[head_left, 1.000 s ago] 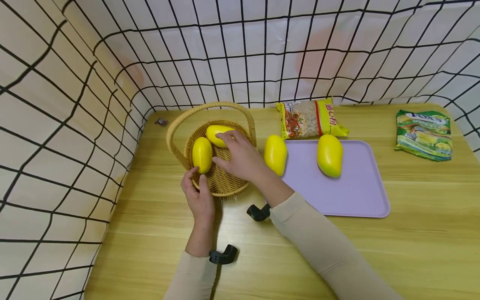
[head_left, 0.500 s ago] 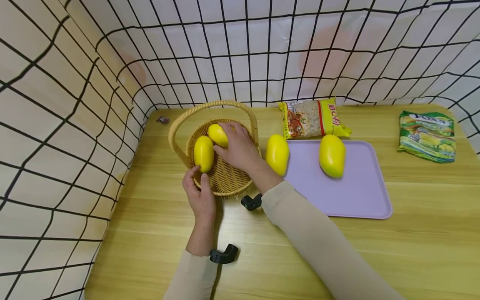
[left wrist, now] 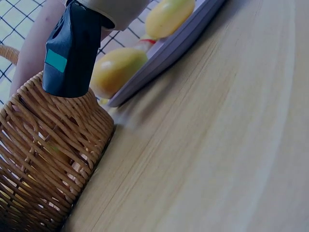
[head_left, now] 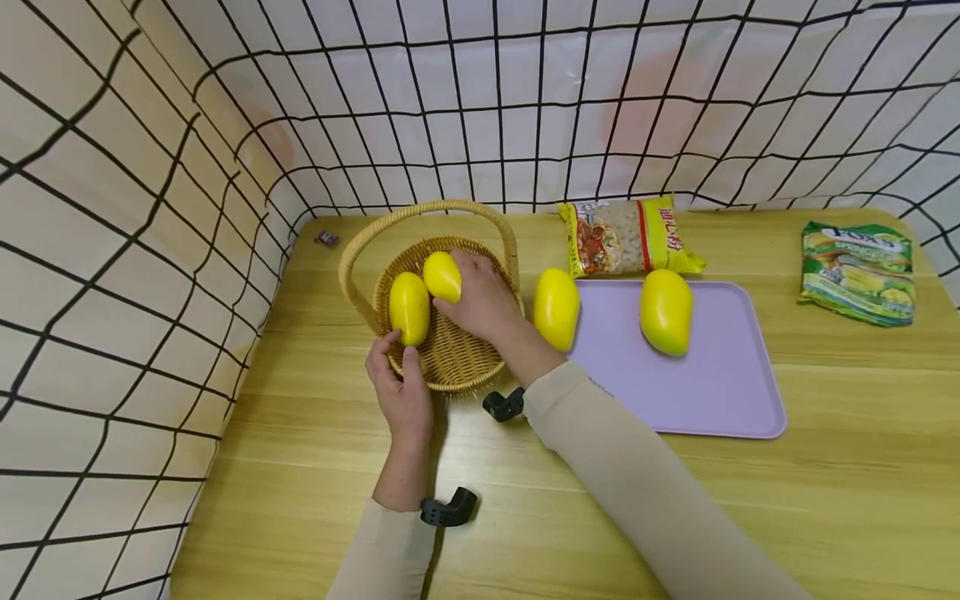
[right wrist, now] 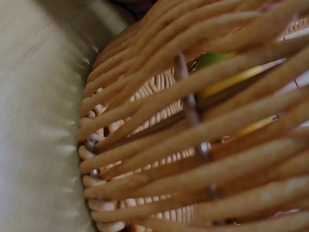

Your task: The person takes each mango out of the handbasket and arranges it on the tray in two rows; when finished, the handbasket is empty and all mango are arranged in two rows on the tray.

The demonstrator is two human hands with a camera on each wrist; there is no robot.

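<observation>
A wicker basket (head_left: 457, 358) with a tall arched handle holds two yellow mangoes at the left of the table. My left hand (head_left: 401, 400) grips the basket's near-left rim, its fingertips close against the left mango (head_left: 409, 307). Reaching over the right side of the rim, my right hand (head_left: 483, 300) grips the other mango (head_left: 442, 277) inside; its fingers hide that mango's right part. The left wrist view shows the basket's woven side (left wrist: 53, 150), with no left fingers visible. Blurred weave (right wrist: 193, 125) fills most of the right wrist view.
A lilac tray (head_left: 712, 383) right of the basket bears a mango (head_left: 667, 312); another mango (head_left: 557, 308) lies at its left edge. Behind stands a yellow food packet (head_left: 618, 237). A green packet (head_left: 857, 273) lies far right, a small wrapped piece (head_left: 327, 238) back left.
My right hand has gone from hovering over the back mango to gripping it. That mango has turned and shifted slightly right. The left hand stays at the rim.
</observation>
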